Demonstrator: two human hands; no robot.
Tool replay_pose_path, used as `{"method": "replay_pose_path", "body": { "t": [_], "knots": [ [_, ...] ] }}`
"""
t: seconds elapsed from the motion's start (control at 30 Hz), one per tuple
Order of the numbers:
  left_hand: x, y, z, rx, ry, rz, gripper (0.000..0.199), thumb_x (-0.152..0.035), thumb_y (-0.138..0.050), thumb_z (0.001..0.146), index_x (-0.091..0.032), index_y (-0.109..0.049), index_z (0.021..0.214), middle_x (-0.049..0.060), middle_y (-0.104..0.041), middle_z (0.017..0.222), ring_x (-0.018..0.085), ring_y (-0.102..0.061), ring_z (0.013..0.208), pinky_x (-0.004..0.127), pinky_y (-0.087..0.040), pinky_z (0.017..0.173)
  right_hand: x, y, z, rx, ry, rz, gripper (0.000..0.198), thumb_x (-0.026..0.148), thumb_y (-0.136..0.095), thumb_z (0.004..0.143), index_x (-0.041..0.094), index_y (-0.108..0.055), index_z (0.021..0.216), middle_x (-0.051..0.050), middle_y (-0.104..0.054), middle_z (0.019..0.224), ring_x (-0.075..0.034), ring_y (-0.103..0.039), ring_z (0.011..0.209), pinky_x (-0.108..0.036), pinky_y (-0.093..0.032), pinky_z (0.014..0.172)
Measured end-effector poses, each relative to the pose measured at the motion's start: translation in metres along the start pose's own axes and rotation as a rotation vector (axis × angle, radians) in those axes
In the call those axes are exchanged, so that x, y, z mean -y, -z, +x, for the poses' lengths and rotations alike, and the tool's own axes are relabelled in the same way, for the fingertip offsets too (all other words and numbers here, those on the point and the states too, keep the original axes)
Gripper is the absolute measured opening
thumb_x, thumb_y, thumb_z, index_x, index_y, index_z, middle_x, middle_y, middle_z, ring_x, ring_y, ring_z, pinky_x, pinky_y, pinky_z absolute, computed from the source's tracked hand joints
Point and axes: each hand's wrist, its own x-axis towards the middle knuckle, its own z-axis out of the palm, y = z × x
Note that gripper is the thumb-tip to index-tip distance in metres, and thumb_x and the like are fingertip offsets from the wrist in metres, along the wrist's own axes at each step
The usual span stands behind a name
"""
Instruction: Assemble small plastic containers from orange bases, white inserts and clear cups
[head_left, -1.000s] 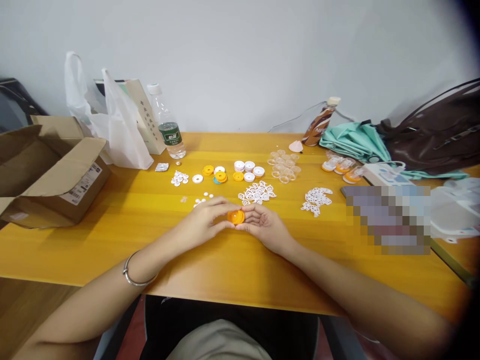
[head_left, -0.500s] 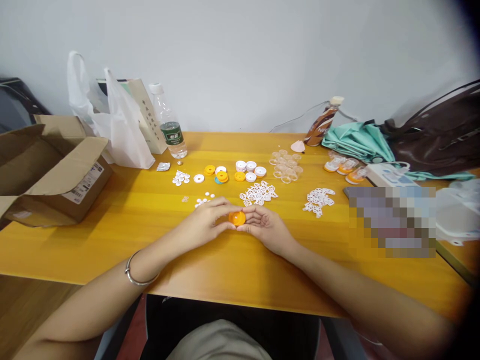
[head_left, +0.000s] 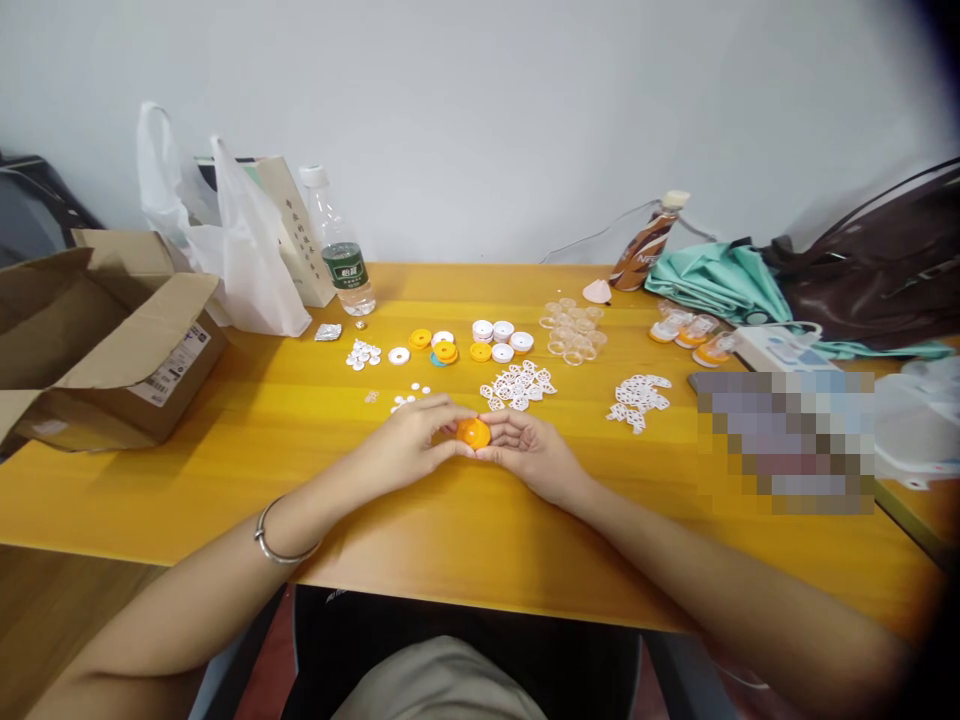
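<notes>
Between both hands I hold a small round orange plastic piece (head_left: 473,433) above the table. My left hand (head_left: 420,437) pinches its left edge with thumb and fingers. The fingertips and thumb of my right hand (head_left: 534,456) press on its right side. Just beyond my fingers lies a pile of white cut-out pieces (head_left: 519,386). Small white discs (head_left: 405,402) sit behind my left hand, partly hidden by it. Farther back are orange round parts (head_left: 445,351), white round parts (head_left: 502,332) and clear cups (head_left: 574,332).
An open cardboard box (head_left: 112,345), a white plastic bag (head_left: 251,250) and a water bottle (head_left: 345,260) stand at left. A second cut-out pile (head_left: 639,400), a brown bottle (head_left: 646,245), a teal folded umbrella (head_left: 720,280), a power strip (head_left: 784,348) and a blurred rectangle are at right.
The orange piece has tilted slightly within my fingers. Both hands keep nearly the same place, and the things on the table have not moved.
</notes>
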Motion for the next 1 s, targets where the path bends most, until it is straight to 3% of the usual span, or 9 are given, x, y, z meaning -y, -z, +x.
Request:
{"method": "replay_pose_path", "body": {
  "t": [0.23, 0.83, 1.0],
  "knots": [
    [-0.0036, 0.0013, -0.0002, -0.037, -0.035, -0.089, 0.029, -0.023, -0.054, 0.084, -0.019, -0.055, 0.112, 0.007, -0.058, 0.103, 0.014, -0.056, 0.09, 0.031, -0.047, 0.084, 0.0041, -0.0002, -0.0005, -0.028, 0.017, 0.024, 0.034, 0.02, -0.075, 0.06, 0.019, -0.058, 0.089, 0.002, -0.066, 0.076, -0.01, -0.06, 0.07, -0.028, -0.047, 0.076],
    [-0.0045, -0.0006, -0.0003, -0.057, -0.003, -0.028, 0.029, -0.036, -0.058, 0.081, -0.017, -0.059, 0.102, 0.004, -0.059, 0.087, 0.015, -0.057, 0.081, 0.03, -0.047, 0.076, -0.0029, -0.0003, -0.0015, -0.017, 0.081, 0.007, 0.032, 0.022, -0.073, 0.063, 0.02, -0.06, 0.092, 0.001, -0.066, 0.078, -0.01, -0.061, 0.071, -0.028, -0.049, 0.076],
    [-0.0014, -0.0014, -0.0002, -0.072, -0.072, -0.008, 0.027, -0.032, -0.058, 0.082, -0.017, -0.059, 0.105, 0.005, -0.059, 0.088, 0.015, -0.056, 0.081, 0.03, -0.047, 0.075, -0.0036, -0.0022, -0.002, -0.035, 0.077, 0.033, 0.032, 0.019, -0.073, 0.06, 0.02, -0.06, 0.089, 0.002, -0.065, 0.076, -0.011, -0.062, 0.071, -0.029, -0.049, 0.076]
  ]
}}
